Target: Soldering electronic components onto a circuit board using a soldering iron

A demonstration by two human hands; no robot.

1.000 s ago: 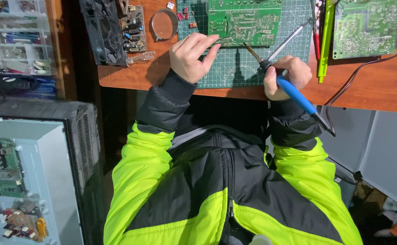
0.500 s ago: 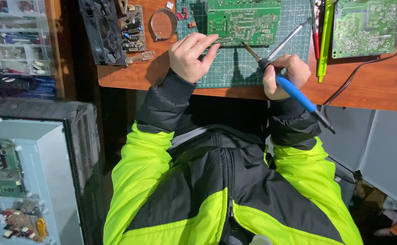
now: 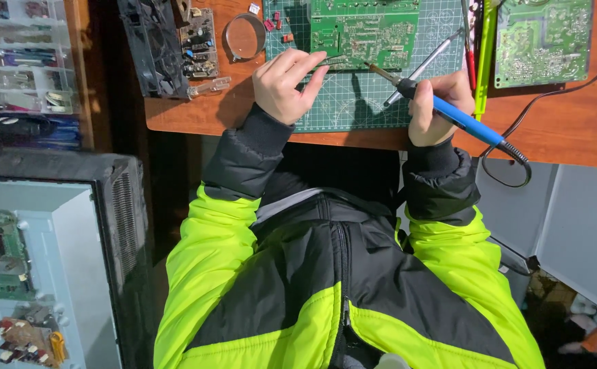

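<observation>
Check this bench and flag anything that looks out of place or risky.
Small red parts lie loose on the cutting mat by the green circuit board. The soldering iron cord droops off the desk edge. Nothing looks damaged.

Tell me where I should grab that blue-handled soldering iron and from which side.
Grip the soldering iron on its blue handle, behind the dark collar, as the right hand does now. Come from the near edge of the desk, since the metal tip points up-left toward the circuit board and the cord trails off the back end to the right. The left hand rests beside the board's lower edge.
</observation>
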